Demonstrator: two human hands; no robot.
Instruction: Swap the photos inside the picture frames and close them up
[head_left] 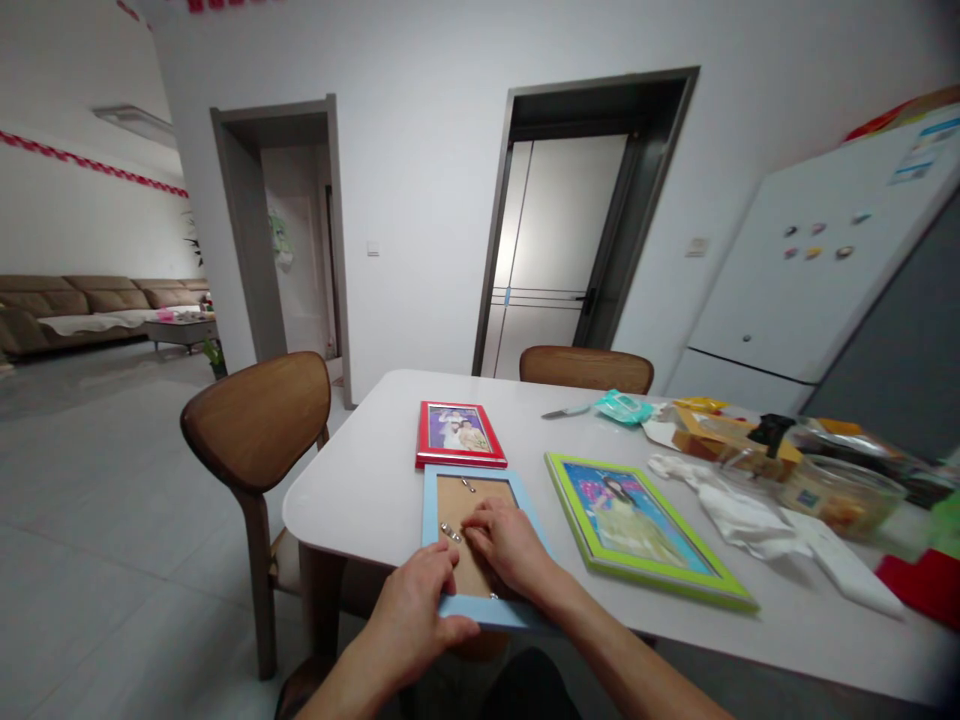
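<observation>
A light blue picture frame [433,505] lies face down at the near edge of the white table [360,480], its brown backing board [459,497] showing small metal clips. My left hand [415,608] rests on the frame's lower left part, fingers curled onto the backing and thumb along the near edge. My right hand [506,540] lies on the backing board, fingertips pressed together near a clip. Whether either hand pinches a clip is too small to see.
A red framed photo [459,434] lies just beyond the blue frame. A green framed photo [637,525] lies to the right. White cloth [757,520], a glass bowl [844,495] and packets clutter the right side. Two wooden chairs [259,420] stand at the table; a fridge [810,270] stands at right.
</observation>
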